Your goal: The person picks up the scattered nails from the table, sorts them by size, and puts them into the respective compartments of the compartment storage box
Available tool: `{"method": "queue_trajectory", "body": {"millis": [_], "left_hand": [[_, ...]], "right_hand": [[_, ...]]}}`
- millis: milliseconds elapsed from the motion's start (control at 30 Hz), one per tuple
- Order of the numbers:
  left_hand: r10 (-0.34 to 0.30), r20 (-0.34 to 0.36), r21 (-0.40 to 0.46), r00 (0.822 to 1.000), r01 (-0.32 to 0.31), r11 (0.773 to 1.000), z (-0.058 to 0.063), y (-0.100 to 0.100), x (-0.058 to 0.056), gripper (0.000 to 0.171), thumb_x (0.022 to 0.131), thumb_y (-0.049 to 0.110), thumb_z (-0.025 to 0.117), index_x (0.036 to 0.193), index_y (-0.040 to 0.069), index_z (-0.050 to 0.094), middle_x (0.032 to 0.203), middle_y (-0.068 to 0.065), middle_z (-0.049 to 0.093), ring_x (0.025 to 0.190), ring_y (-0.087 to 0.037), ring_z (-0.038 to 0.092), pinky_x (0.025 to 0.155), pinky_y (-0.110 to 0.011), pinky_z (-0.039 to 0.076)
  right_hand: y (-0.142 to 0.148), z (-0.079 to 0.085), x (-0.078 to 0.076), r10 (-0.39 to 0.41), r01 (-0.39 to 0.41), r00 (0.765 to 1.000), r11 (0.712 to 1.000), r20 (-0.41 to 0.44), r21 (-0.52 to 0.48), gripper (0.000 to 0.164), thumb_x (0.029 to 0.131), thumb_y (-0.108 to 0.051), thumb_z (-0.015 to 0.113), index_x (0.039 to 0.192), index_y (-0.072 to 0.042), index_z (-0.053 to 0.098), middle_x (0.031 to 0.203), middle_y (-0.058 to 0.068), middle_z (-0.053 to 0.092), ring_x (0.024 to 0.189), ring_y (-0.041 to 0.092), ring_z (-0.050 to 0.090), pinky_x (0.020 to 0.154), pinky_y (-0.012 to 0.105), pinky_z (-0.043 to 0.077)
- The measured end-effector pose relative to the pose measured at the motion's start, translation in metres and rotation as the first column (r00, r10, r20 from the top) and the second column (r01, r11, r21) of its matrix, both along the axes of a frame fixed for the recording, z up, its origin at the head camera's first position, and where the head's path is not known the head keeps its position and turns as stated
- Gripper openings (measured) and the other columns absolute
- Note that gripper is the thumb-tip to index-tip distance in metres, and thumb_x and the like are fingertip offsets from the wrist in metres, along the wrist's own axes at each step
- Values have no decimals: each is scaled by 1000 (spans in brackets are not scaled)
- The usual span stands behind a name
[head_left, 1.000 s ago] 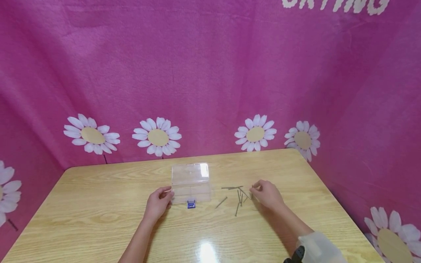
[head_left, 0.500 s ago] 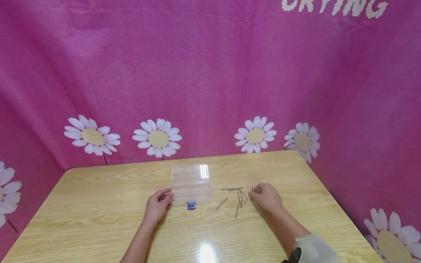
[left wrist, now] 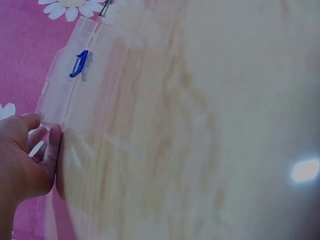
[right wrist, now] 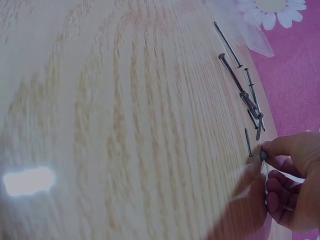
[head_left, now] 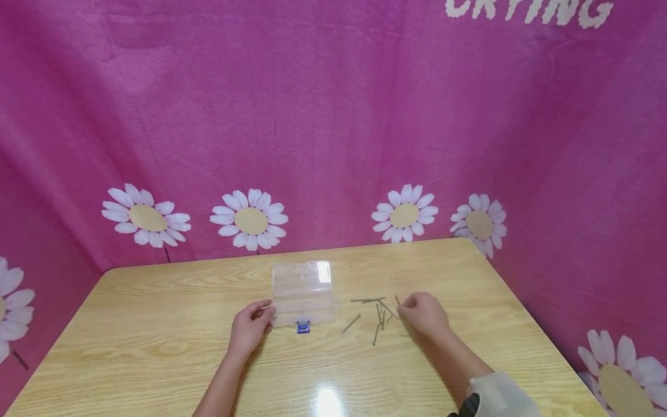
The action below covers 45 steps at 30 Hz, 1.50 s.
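One clear plastic box (head_left: 312, 302) stood open on the surface (head_left: 156, 324), against the left hand (head_left: 249, 329) and apart from the right hand (head_left: 425, 314). The left hand pinched the adjacent end of the box between thumb and fingertips; a gap showed between thumb and fingers behind the contact. The lid (head_left: 299, 278) extended away beyond the hands; the blue latch (head_left: 303, 327) was on the edge facing the person. The right hand pinched a single nail (right wrist: 263, 156) at its fingertips, with the other fingers curled inward. Several loose nails (right wrist: 243, 95) lay between the hands, nearer the right, some crossing or touching. White lettering (head_left: 535, 10) on the pink cloth (head_left: 323, 116), beyond the right hand, read "CRYING", its top cut off.
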<state>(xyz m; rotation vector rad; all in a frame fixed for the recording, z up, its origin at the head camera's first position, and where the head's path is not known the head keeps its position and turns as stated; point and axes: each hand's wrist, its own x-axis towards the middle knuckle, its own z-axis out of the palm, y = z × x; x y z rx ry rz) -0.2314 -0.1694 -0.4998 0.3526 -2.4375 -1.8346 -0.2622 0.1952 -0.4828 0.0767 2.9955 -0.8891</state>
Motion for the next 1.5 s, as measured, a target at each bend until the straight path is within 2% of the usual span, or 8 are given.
{"method": "queue_trajectory", "body": {"millis": [300,600,1033,1233,1400,1500], "left_hand": [[11,1,-14,1000,-11,1000,2,2,0,32,90,12,61,117,-3,61,85,-11,63,63,-7,56,57,-18,51],[7,-13,-6,1000,-7,1000,2,2,-1,33,90,12,62,118,-4,60,88,-14,65,63,-7,56,57,-17,50],[11,-17,-4,1000,-11,1000,3,2,1,34,90,13,62,119,-3,60,88,-13,64,65,-7,56,58,-16,51],[9,-21,0,1000,-9,1000,1,2,0,33,89,13,62,119,-3,61,86,-12,65,63,-6,56,57,-17,50],[11,-15,-1,1000,-11,1000,0,1,2,34,90,13,61,119,-3,60,88,-13,65,66,-7,56,58,-17,51],[15,-15,0,1000,-15,1000,0,1,2,33,90,13,61,119,-3,60,86,-12,64,66,-7,56,58,-17,51]], "right_hand": [[-1,3,1,-16,16,1000,1000,22,-10,13,80,-20,65,83,-8,70,82,5,69,76,20,62,74,41,50],[-2,5,-4,-4,4,1000,1000,-14,2,13,80,-20,65,83,-9,71,82,5,70,78,20,62,76,41,51],[-18,23,-7,132,-136,983,991,-131,-19,11,83,-16,65,84,-7,71,81,5,69,77,18,61,76,39,52],[-30,28,-10,164,-167,979,986,-121,-13,10,82,-16,66,84,-8,72,80,4,66,74,15,56,69,32,48],[-40,33,-10,196,-201,975,979,-110,-38,10,82,-16,66,85,-8,71,84,4,66,78,15,56,72,34,49],[-46,36,-10,212,-218,972,975,-102,-52,9,83,-15,66,85,-8,71,82,3,64,76,14,54,70,32,48]]}}
